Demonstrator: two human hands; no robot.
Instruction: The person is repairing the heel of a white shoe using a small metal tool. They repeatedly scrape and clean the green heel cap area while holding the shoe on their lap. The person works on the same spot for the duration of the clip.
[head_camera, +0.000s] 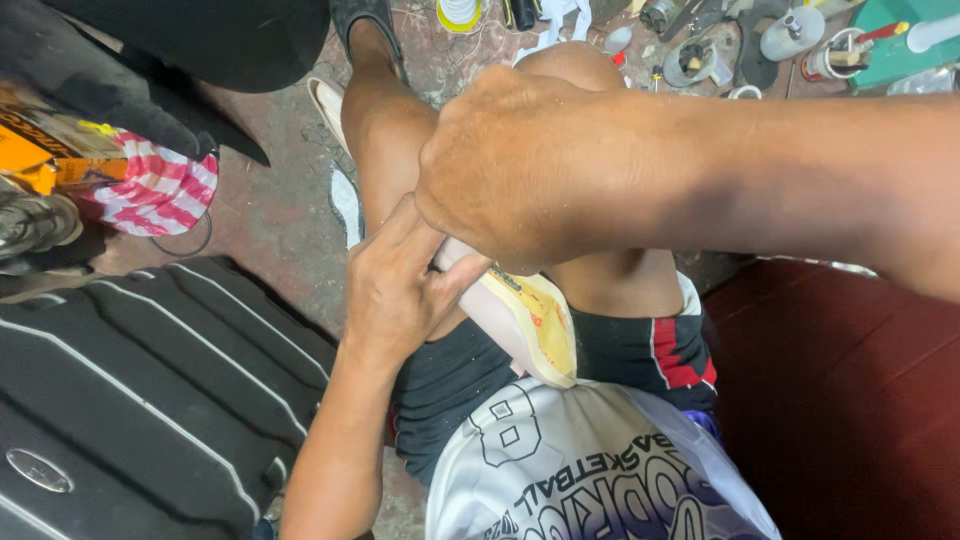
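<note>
While we look straight down from the head camera, our right hand (500, 165) is curled shut over the top end of a pale cream-and-yellow packet (530, 325), and that packet rests on our lap between the knees, slanting down toward the white jersey (590, 470). Our left hand (400, 290) sits just beside it, with its fingers (405, 225) stretched up along the packet's upper end, touching it, so both hands have it pinched between them. Off to the left we've got a black ribbed plastic case (150, 390) and a red-and-white striped cloth (160, 190) on the concrete floor (280, 220). Up top right, near our foot, a scatter of small tools and a white bottle (790, 35) lies well apart from the hands.
</note>
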